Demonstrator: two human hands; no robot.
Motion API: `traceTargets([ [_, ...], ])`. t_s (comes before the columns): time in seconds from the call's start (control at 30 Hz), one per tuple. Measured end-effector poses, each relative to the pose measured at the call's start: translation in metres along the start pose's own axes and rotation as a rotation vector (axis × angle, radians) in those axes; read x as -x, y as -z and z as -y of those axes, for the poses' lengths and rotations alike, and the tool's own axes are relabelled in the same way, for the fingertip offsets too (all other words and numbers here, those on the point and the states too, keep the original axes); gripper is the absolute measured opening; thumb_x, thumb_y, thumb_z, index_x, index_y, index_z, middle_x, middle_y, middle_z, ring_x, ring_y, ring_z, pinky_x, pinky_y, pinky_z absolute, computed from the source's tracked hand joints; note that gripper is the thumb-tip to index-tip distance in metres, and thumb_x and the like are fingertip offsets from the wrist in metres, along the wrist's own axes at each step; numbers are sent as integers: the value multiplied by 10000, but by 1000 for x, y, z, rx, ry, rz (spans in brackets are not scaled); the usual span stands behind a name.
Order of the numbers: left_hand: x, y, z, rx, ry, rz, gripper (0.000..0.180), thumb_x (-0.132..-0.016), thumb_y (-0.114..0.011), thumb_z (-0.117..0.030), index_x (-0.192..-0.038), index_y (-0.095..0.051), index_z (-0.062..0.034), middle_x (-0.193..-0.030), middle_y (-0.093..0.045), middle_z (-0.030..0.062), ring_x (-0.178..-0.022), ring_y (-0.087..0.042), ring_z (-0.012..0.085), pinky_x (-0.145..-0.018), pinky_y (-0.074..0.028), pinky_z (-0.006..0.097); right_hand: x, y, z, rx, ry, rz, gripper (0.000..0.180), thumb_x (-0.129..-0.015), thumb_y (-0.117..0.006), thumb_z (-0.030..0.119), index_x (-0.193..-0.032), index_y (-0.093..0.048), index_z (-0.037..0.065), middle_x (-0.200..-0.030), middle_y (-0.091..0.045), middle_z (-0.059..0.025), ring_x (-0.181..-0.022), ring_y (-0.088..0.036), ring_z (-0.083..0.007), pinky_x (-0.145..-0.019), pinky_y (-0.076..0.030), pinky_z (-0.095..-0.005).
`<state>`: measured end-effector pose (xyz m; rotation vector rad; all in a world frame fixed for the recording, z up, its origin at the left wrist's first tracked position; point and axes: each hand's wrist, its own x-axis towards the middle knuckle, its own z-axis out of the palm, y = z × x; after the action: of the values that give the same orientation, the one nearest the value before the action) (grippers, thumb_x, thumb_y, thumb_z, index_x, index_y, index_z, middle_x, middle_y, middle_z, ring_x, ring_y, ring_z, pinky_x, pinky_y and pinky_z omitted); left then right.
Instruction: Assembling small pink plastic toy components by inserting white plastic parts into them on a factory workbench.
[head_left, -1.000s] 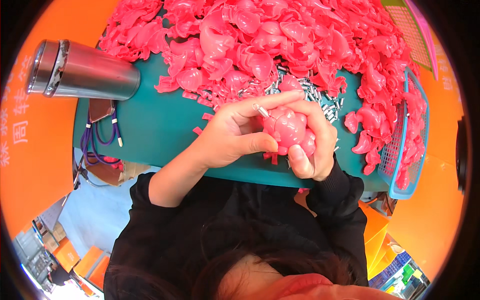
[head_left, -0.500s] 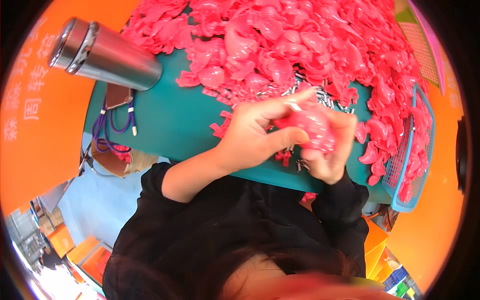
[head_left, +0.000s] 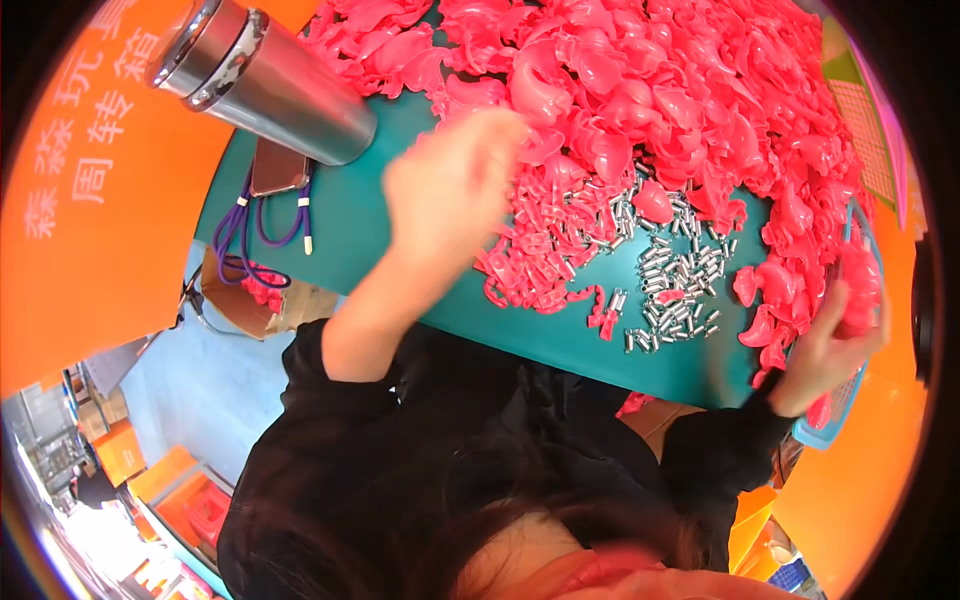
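My left hand [head_left: 450, 190], smeared by motion, is over the near left side of a big heap of glossy pink curved plastic parts [head_left: 600, 70]. Its fingertips are too blurred to show whether they hold anything. Far to the right, my right hand [head_left: 825, 350] has thumb and fingers around a pink plastic part [head_left: 858, 290] at the blue mesh basket [head_left: 822, 432], where more pink pieces lie. Between the hands lie many small silver metal cylinders [head_left: 685, 275] and a cluster of small pink plastic pieces [head_left: 540, 250] on the green tabletop [head_left: 520, 345].
A steel flask [head_left: 295, 100] lies or stands tilted in view at the left, beside a phone [head_left: 280, 168] with a purple cord [head_left: 232, 235]. Orange panels [head_left: 70, 290] flank the table. A green and pink basket [head_left: 870, 120] is at the far right. Below the table is a cardboard box [head_left: 240, 300].
My hands have parted from around the pink part. The right moved right to the blue basket with a pink part; the left moved up toward the heap. The view has shifted.
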<state>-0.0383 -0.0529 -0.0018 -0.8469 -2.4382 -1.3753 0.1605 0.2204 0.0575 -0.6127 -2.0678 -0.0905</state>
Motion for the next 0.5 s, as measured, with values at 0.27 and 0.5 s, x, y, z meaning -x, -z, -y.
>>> traceTargets([
  [0.27, -25, 15, 57, -583, -42, 50, 452, -784, -681, -372, -1078, -597, -38, -960, -638, 153, -902, -596, 323, -772, -475, 434, -1, 29, -170, 883, -55, 240, 520, -867, -592, 369, -1330, -455, 176, -1105, -568, -295, -1055, -550, -419, -853, -481, -451],
  [0.5, -27, 21, 42, 60, -59, -104, 135, -826, -642, -48, -950, -603, -12, -903, -657, 76, -877, -657, 204, -723, -518, 322, 6, -17, 12, -235, 231, 466, 282, -792, -670, 68, -1072, -642, 57, -1115, -622, -107, -1098, -546, -262, -929, -405, -373],
])
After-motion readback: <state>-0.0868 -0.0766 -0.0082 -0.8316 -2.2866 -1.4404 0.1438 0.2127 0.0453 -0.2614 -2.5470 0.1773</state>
